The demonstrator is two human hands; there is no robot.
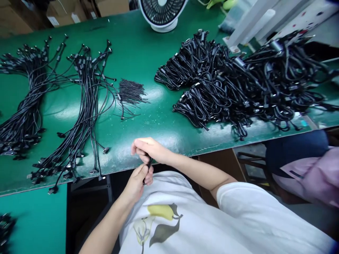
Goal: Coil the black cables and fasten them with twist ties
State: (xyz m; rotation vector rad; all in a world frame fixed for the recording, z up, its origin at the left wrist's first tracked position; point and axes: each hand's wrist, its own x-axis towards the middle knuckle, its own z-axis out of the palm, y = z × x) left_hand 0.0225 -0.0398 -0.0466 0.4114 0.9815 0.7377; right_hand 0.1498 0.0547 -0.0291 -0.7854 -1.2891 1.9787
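A black cable (150, 163) shows as a short dark piece between my two hands, close to the table's front edge. Wrapped round its lower part is my left hand (139, 179), and a dark end pokes out below those fingers. My right hand (151, 149) is just above, its fingers curled in at the upper part of the cable. Most of the cable is hidden inside the hands. Ahead of them on the green table (137, 128) lies a small pile of short black ties (131, 92).
Two bundles of straight black cables (88, 91) (34, 91) spread over the left side. A large heap of coiled black cables (225, 83) covers the right. A white fan (162, 16) stands at the back. At right, a person in pink (312, 173) sits nearby.
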